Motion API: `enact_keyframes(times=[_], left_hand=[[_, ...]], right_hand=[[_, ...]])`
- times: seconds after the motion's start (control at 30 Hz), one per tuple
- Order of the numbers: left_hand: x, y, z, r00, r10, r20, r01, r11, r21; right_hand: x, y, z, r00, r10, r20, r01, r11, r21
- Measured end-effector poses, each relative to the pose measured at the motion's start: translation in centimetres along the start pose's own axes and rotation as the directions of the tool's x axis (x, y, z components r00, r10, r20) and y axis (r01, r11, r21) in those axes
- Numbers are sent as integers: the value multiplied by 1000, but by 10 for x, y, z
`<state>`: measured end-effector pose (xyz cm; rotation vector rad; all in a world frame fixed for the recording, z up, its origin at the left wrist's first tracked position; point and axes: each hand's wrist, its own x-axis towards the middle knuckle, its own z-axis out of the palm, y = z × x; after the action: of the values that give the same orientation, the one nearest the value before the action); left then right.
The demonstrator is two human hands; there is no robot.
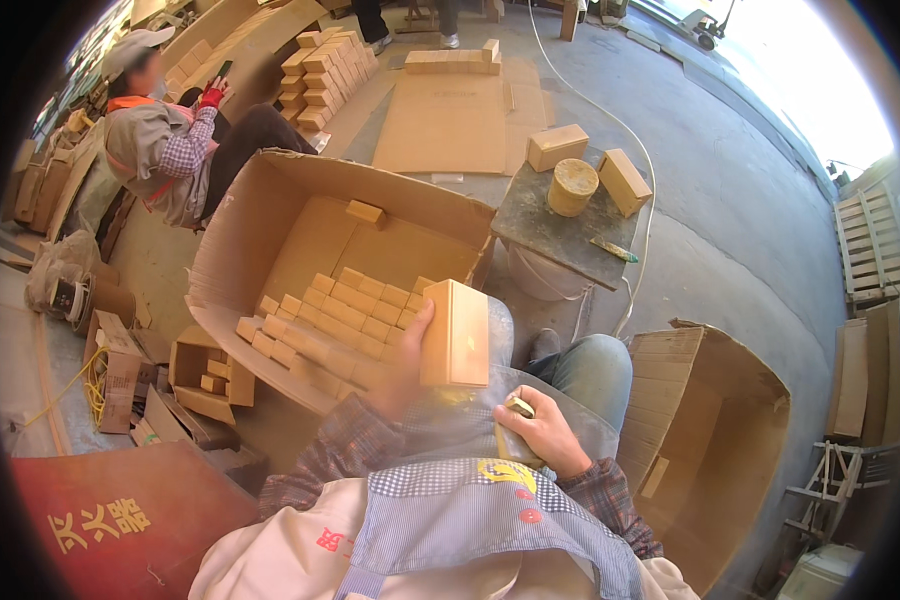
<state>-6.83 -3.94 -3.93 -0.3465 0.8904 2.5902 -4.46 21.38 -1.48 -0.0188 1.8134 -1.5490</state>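
My left hand (402, 362), slightly blurred, grips a light wooden box (455, 335) upright above my lap, its thumb along the left edge. Closed fingers of my right hand (550, 432) hold a small flat tool with a yellow-green end (519, 406), just below and right of the box; most of it is hidden by the hand and lap. Left of the wooden box, a large open carton (270, 205) holds rows of similar wooden boxes (345, 312). One loose wooden box (366, 213) lies apart at the carton's far side.
A small dark table (570, 235) bears a round putty-smeared tub (573, 187), two wooden boxes and a putty knife (615, 250). Another open carton (715, 430) stands at my right, a red case (140, 520) at lower left. A seated person (160, 130) holds a phone at far left.
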Motion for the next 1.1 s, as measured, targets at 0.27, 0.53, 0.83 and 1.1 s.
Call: enact_keyframes(times=[0.27, 0.53, 0.83, 1.1], left_hand=[[2, 6, 36, 965, 67, 255, -18, 982, -190], [8, 2, 28, 996, 8, 85, -11, 1000, 29], [-7, 0, 37, 986, 154, 59, -165, 912, 376], [-17, 2, 49, 984, 147, 98, -176, 863, 474]], right_hand=[[6, -32, 14, 999, -21, 25, 11, 939, 343], [11, -28, 13, 991, 80, 108, -129, 781, 611], [16, -24, 12, 994, 47, -97, 20, 804, 594], [16, -21, 10, 991, -22, -132, 90, 837, 540]])
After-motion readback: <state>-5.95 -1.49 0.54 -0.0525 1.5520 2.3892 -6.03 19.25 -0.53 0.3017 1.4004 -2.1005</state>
